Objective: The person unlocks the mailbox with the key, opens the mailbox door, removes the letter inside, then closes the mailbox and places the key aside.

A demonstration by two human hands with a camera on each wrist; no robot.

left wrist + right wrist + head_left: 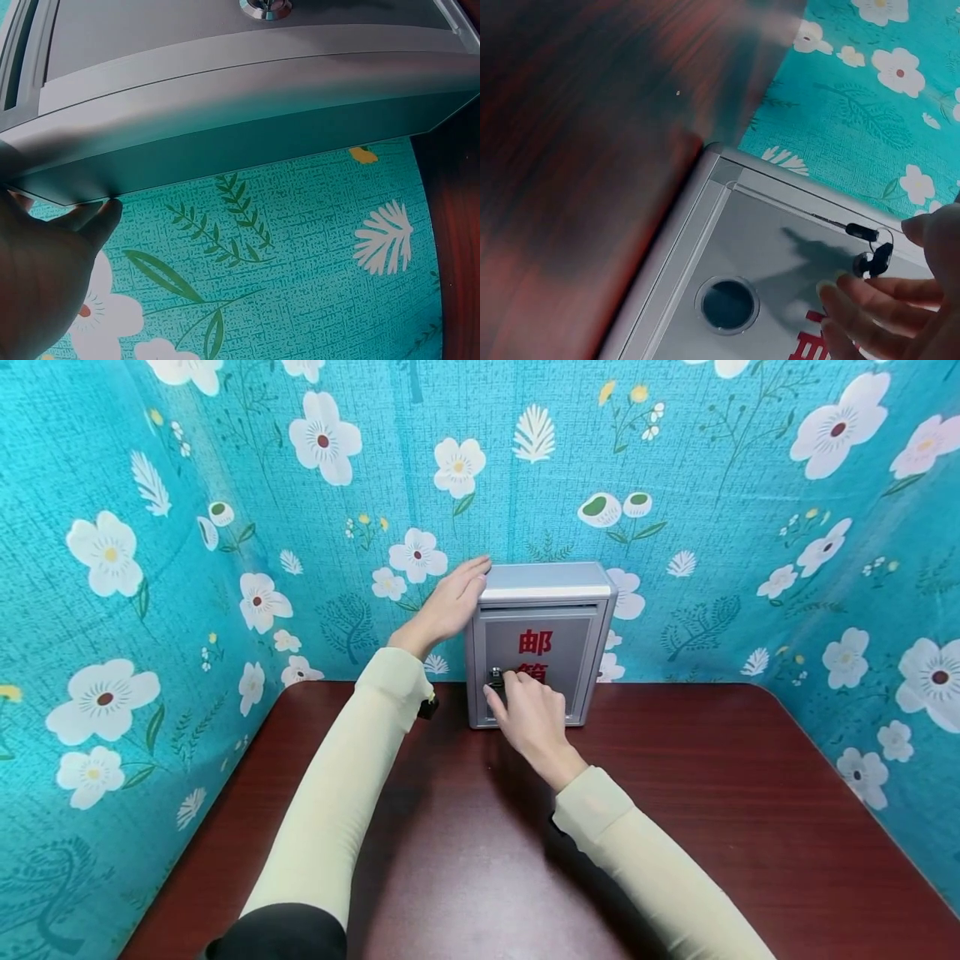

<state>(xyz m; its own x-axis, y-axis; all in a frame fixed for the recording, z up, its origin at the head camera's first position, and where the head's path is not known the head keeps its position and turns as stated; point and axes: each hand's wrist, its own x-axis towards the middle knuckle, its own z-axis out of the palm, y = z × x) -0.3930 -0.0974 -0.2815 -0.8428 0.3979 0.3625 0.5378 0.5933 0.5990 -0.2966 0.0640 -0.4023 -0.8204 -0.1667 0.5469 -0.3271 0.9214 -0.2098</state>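
A silver-grey metal mailbox [551, 578] with red characters on its door stands upright at the back of the table. My left hand [453, 602] rests along its upper left side, fingers reaching toward the back edge; in the left wrist view, the fingertips [111, 210] are at the box's rear edge. On the door's left side is a small lock [496, 675] with a black-headed key [882, 259] in it and a second key [861, 232] hanging from a ring. My right hand [534, 714] is at the lock, fingertips right beside the key, thumb spread apart from the fingers.
Below the lettering, the door has a round dark window [726, 305]. A slot [540, 610] runs across the top of the door. The dark red wooden table [465, 860] ends at a turquoise flowered cloth [360, 527] behind and at both sides.
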